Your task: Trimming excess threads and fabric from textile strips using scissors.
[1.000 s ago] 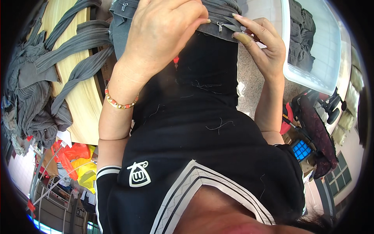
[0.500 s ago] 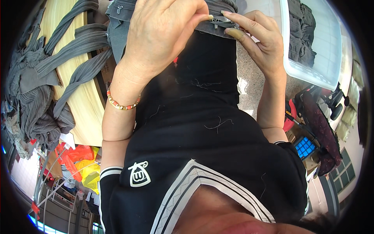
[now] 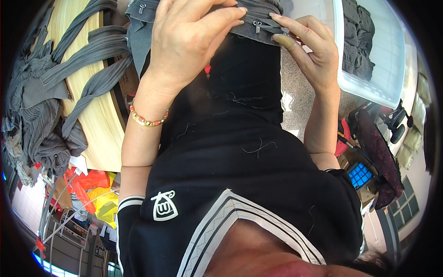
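A dark grey garment piece (image 3: pixel 256 36) with metal hook-like fittings lies across my lap at the top of the view. Over it is my left hand (image 3: pixel 184 44), fingers bent and fingertips slightly apart, with no held thing visible. One silver metal fitting (image 3: pixel 257 26) shows on the cloth between my two hands. From the right, my right hand (image 3: pixel 311 44) closes thumb and fingers around what looks like small metal snips (image 3: pixel 275 29), their tips beside that fitting. Another metal fitting (image 3: pixel 142 8) sits on grey cloth left of my left hand. My left palm and part of the cloth are hidden.
Twisted grey ribbed garments (image 3: pixel 87 53) drape over a pale wooden board (image 3: pixel 99 143) on the left. A translucent plastic bin (image 3: pixel 374 90) on the right holds folded dark cloth (image 3: pixel 357 41). Red (image 3: pixel 92 180) and yellow bags (image 3: pixel 105 205) hang at lower left.
My left fingertips have parted from their pinch and drawn slightly left and up, away from the metal fitting. My right hand has shifted slightly to the right, uncovering the fitting.
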The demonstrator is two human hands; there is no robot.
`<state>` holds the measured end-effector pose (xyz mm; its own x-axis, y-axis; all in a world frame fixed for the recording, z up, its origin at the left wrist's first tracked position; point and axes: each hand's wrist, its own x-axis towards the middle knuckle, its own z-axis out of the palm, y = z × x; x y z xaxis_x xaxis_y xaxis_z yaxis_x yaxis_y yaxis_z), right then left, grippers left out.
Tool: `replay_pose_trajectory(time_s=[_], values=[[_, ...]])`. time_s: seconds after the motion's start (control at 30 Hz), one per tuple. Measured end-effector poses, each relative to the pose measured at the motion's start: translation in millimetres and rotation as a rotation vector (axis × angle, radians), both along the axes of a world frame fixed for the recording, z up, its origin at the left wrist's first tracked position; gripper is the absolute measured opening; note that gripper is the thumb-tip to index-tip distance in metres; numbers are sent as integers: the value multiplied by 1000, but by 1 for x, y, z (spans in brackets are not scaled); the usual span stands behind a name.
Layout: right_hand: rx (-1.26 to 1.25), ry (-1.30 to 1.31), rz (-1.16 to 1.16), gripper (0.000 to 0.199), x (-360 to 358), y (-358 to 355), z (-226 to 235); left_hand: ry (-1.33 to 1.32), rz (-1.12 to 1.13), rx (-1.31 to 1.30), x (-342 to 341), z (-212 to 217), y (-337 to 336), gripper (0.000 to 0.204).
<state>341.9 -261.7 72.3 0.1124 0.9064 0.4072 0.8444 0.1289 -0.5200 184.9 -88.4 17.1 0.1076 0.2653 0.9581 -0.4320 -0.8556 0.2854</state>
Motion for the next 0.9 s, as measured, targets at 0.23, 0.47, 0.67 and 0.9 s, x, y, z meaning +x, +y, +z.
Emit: replay_pose_trajectory(time_s=[0.23,0.47,0.67,0.9], values=[[-11,-11,0,42,3,-3,-1,877,336,230,-44,79,-19,20],[-19,-58,15,42,1,0,11,461,135,53,-6,23,-11,20],[-10,-112,46,42,2,7,11,-5,-63,-131,0,-2,-7,20],[-3,-95,18,43,12,-3,4,492,143,32,-34,51,-17,34]])
